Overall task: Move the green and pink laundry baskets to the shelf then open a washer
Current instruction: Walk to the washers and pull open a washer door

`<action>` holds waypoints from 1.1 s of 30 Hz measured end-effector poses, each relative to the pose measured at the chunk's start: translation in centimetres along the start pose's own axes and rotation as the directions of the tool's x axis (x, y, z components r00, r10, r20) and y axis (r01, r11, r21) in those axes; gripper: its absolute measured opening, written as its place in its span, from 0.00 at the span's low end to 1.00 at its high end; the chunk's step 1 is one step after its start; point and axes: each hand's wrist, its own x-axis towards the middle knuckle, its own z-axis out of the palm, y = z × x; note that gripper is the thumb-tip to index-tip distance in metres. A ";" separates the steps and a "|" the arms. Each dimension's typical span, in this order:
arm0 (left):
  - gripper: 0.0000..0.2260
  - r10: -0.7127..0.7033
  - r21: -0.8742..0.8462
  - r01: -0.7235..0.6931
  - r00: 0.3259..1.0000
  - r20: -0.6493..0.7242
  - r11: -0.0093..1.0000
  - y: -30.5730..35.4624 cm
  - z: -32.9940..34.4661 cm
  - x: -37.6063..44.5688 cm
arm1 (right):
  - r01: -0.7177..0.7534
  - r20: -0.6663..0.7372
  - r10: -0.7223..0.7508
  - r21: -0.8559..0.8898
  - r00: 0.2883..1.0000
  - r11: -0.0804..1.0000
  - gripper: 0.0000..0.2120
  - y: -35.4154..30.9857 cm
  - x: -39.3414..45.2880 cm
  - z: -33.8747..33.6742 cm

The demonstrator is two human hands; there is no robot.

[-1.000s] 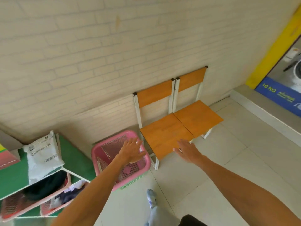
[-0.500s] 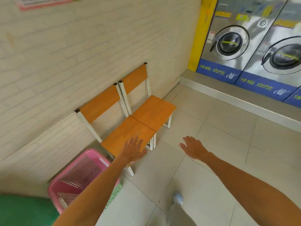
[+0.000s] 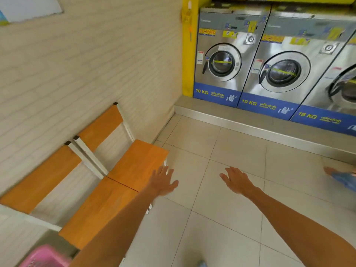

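Observation:
A corner of the pink laundry basket [image 3: 45, 257] shows at the bottom left, on the floor beside the chairs. The green basket and the shelf are out of view. Steel front-load washers stand on a raised step at the top right: a 10 KG washer [image 3: 221, 62] nearest the yellow pillar, a second 10 KG washer [image 3: 283, 72] beside it, and part of a 15 KG one [image 3: 344, 89] at the edge. Their round doors look closed. My left hand [image 3: 162, 182] is held out, fingers spread, holding nothing, over the chair's edge. My right hand [image 3: 238, 180] is also open and empty above the floor tiles.
Two orange chairs [image 3: 115, 182] with white frames stand against the cream brick wall on the left. A raised metal-edged step [image 3: 250, 128] runs in front of the washers. Another person's foot [image 3: 339, 175] shows at the right edge. Pale floor tiles lie between me and the washers.
The view has swung right from the pink basket and shelf toward the washers. The basket has slid to the bottom left corner. Both hands stay open and empty.

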 end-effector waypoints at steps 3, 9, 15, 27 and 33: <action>0.31 0.055 0.007 -0.055 0.998 -0.022 0.998 4.1 -2.5 5.3 | -0.051 -0.030 0.051 0.012 0.998 0.999 0.30 4.9 2.4 -2.5; 0.31 0.138 0.053 -0.135 0.989 -0.059 0.989 8.6 -6.6 14.3 | -0.175 0.003 0.175 -0.026 0.985 0.984 0.31 12.5 7.4 -5.4; 0.31 0.149 0.118 -0.143 0.988 -0.047 0.983 8.4 -9.9 24.1 | -0.198 -0.006 0.198 0.002 0.980 0.980 0.31 15.6 15.1 -8.8; 0.30 0.251 0.231 -0.226 0.964 -0.086 0.946 7.7 -24.5 50.6 | -0.281 -0.073 0.293 0.145 0.953 0.949 0.32 19.5 37.1 -23.0; 0.30 0.286 0.272 -0.261 0.957 -0.056 0.926 10.2 -28.7 60.7 | -0.330 -0.082 0.349 0.183 0.934 0.926 0.31 23.0 45.6 -26.6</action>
